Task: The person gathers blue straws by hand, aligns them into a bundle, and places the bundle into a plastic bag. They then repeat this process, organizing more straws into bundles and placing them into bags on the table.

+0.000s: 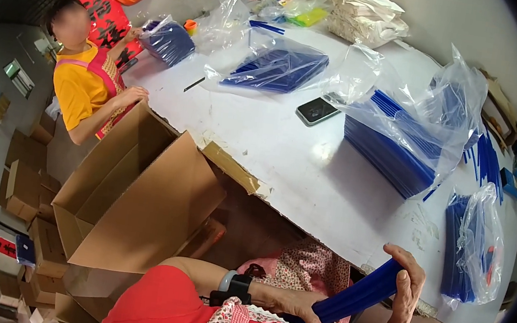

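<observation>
Blue strips (358, 297) lie bundled beside the near edge of the table (263, 126), the left hand (303, 307) gripping their lower end, the right hand (409, 283) arched at the top, whether clasping I can't tell, so a slackened left grip could spill them.

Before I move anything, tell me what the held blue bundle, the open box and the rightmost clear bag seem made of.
Blue bundle: probably plastic strips, smooth with a faint sheen, though the look leaves other materials open. Open box: cardboard, matte brown, going by its flat panels and creased flaps. Rightmost clear bag: apparently thin plastic film, glossy, see-through and wrinkled.
</observation>
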A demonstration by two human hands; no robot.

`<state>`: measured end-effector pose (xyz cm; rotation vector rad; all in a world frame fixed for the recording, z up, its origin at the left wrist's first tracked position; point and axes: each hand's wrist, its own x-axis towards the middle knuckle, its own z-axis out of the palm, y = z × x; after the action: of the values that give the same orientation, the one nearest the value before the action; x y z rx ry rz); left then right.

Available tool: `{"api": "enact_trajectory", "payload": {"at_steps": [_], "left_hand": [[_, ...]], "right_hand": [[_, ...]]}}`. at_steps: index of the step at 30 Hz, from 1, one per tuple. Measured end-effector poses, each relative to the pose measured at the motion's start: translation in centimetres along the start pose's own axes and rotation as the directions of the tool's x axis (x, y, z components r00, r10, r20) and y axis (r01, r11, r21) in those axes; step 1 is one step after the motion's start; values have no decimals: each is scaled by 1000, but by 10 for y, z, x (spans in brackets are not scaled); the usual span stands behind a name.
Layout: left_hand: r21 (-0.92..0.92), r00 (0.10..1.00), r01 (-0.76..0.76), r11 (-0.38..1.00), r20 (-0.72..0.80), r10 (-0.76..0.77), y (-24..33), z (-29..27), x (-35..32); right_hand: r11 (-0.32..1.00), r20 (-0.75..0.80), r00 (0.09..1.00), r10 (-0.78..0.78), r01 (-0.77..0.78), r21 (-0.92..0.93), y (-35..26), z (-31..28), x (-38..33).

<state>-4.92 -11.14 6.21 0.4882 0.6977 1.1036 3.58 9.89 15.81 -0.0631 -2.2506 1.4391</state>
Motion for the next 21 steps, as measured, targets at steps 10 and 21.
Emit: {"api": "enact_trajectory", "payload": {"at_steps": [10,21], "left_hand": [[-8,985,-138,990,104,138,-14,-21,-69],[93,900,-433,897,94,425,-71,-94,-161]], "right_hand": [[997,-80,997,-21,27,76,-35,80,23],[1000,-40,999,-20,19,-24,-81,247,56]]}}
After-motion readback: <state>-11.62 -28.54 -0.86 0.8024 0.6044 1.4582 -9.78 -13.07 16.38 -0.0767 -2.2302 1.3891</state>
